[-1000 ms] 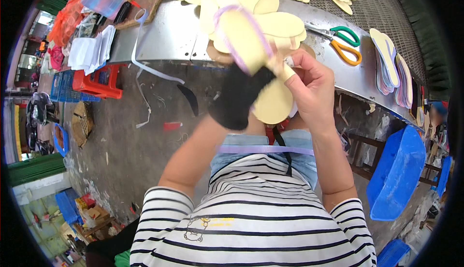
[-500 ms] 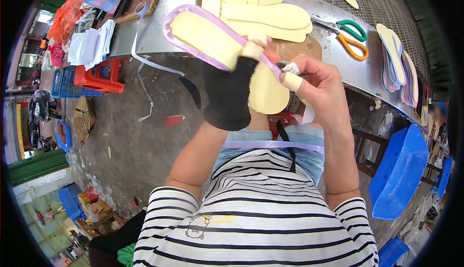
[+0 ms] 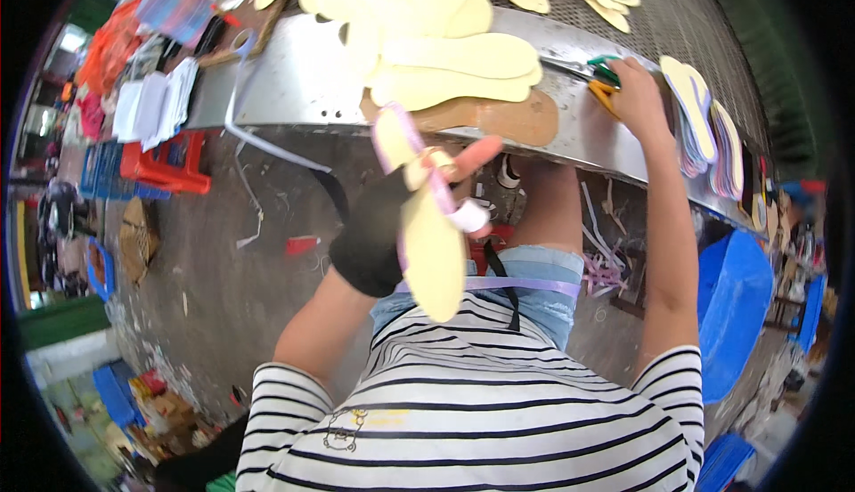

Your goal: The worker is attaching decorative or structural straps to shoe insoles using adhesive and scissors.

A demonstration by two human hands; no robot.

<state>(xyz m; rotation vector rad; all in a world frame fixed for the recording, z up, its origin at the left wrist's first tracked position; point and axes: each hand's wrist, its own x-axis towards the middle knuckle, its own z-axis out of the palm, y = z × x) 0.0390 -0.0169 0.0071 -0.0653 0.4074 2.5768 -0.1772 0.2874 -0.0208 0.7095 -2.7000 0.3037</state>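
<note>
My left hand (image 3: 378, 229), in a black glove with the fingertips bare, grips a cream insole (image 3: 434, 265) edged partly with shiny purple binding tape. The insole is tilted, seen nearly edge-on, and a little blurred. White and tan wraps cover some of that hand's fingers. At the table's front edge, my right hand (image 3: 639, 100) is closed on the handles of the scissors (image 3: 603, 91), one green and one orange. Their blades point left and lie on the metal table. Its fingertips are partly hidden behind the hand.
More cream insoles (image 3: 463, 54) are piled on the metal table (image 3: 285, 69), beside a brown insole-shaped board (image 3: 521, 118). Stacked finished insoles (image 3: 690, 109) stand at the right. A white strip (image 3: 276, 140) hangs off the front edge. Below are a red stool (image 3: 165, 162) and a blue tub (image 3: 735, 305).
My right hand has let go of the purple tape edge and moved right to the scissors. My left hand has come down toward my body, turning the insole more upright.
</note>
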